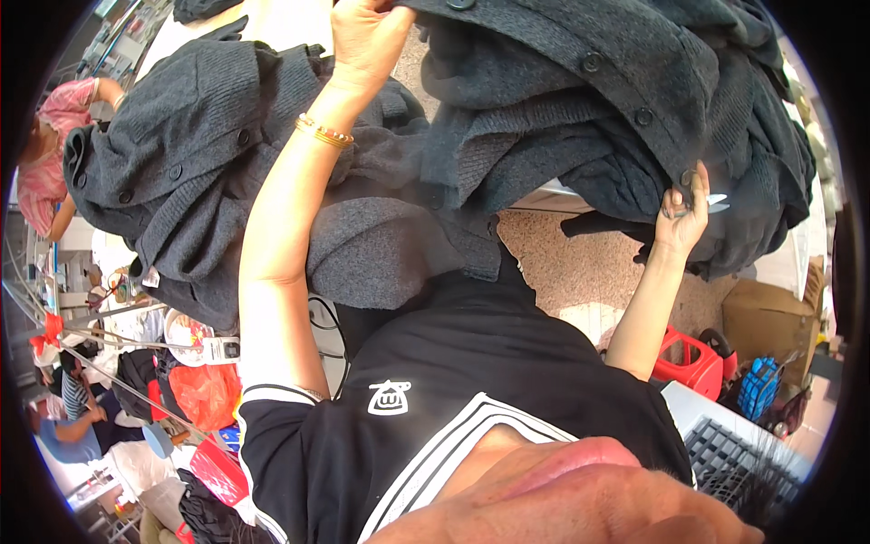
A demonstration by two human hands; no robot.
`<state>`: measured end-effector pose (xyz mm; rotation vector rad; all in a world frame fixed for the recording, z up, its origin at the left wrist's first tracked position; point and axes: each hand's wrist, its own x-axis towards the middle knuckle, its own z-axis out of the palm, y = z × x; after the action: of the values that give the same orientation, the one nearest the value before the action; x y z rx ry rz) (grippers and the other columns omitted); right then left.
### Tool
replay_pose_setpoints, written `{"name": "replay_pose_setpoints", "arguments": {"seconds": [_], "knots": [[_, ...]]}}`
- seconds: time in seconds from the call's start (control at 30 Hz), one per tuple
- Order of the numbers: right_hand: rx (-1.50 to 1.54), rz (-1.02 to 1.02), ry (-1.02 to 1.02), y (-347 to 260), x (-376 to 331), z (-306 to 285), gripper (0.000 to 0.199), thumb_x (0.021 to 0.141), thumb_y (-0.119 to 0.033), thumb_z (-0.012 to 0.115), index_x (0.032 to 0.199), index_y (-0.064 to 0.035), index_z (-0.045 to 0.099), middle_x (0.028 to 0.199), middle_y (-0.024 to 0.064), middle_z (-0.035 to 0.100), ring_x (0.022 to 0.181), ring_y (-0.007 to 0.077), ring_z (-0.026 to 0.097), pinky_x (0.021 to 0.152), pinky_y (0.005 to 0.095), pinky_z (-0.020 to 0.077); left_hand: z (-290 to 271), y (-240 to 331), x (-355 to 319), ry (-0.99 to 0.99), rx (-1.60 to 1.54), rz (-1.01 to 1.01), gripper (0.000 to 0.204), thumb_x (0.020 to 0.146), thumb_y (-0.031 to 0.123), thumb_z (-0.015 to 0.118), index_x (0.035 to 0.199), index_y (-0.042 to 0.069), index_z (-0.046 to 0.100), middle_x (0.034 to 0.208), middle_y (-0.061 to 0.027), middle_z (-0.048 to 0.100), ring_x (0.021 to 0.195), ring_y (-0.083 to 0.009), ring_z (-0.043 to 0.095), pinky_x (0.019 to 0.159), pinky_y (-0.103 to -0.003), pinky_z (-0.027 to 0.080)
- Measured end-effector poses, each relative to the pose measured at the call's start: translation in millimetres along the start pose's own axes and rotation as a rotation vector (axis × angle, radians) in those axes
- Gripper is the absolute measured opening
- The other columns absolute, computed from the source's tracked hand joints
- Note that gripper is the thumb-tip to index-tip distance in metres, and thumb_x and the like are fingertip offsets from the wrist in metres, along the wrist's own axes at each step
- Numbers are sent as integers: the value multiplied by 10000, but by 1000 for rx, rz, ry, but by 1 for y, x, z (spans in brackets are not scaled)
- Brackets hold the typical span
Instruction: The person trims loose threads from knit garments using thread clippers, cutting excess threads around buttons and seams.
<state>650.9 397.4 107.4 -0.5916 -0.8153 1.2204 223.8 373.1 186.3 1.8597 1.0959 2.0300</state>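
A dark grey knitted cardigan (553, 50) stretches between my hands, its buttoned front band running from upper left to lower right. My left hand (367, 45) is closed on the band's upper end, with the fingertips partly cut off by the frame's top edge. At the band's lower end, beside a button, my right hand (686, 213) is closed round small scissors (716, 203) whose pale blades point right. The fingers of that hand also touch the band. Another grey cardigan (204, 118) with dark buttons lies heaped on the left, and part of the knitwear drapes over my lap.
A white table (281, 20) lies under the garments. Brown cardboard (766, 317), a red plastic object (684, 358) and a grey crate (725, 453) stand at lower right. Other people, one in a pink top (59, 154), are at the left. A red bag (204, 394) is at lower left.
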Motion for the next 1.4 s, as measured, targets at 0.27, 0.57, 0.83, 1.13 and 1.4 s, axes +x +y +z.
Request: {"name": "replay_pose_setpoints", "arguments": {"seconds": [0.27, 0.57, 0.83, 1.13, 1.4], "knots": [[-206, -93, 78, -9, -5, 18, 234, 924, -29, 484, 1126, 10, 596, 837, 77, 617, 515, 78, 503, 386, 167, 318, 2, 26, -4, -36, 91, -4, 291, 765, -129, 560, 1019, -13, 641, 911, -76, 631, 857, -167, 624, 772, -272, 494], [-671, -703, -171, -70, -30, 136, 300, 854, 30, 555, 1153, 41, 585, 845, 48, 590, 567, 18, 469, 483, 134, 331, 76, 123, -88, -1027, 113, 472, 201, 781, 122, 565, 969, 70, 612, 911, -74, 579, 711, -243, 599, 639, -362, 498], [-1270, -900, -294, -38, -5, 162, 411, 765, -80, 731, 1162, -56, 627, 1051, 75, 600, 791, 148, 583, 686, 245, 459, 72, 109, -78, -767, 98, 90, 203, 794, 148, 666, 990, 98, 649, 1011, -58, 630, 928, -252, 636, 748, -341, 537], [-1114, -727, -148, -50, 12, 91, 280, 802, -33, 704, 1080, -55, 674, 960, 20, 613, 849, 93, 568, 751, 225, 459, 94, 38, -41, -812, 787, -168, 667, 790, 490, 671, 1265, 45, 522, 1124, -192, 627, 995, -358, 626, 844, -437, 507], [-660, -342, -114, -45, -2, 90, 291, 818, 3, 685, 1107, 16, 653, 1102, 68, 613, 967, 135, 567, 850, 239, 433, 34, 118, -12, -505, -171, -46, 281, 893, 45, 567, 1158, -40, 533, 1031, -143, 638, 973, -207, 585, 893, -335, 457]]}}
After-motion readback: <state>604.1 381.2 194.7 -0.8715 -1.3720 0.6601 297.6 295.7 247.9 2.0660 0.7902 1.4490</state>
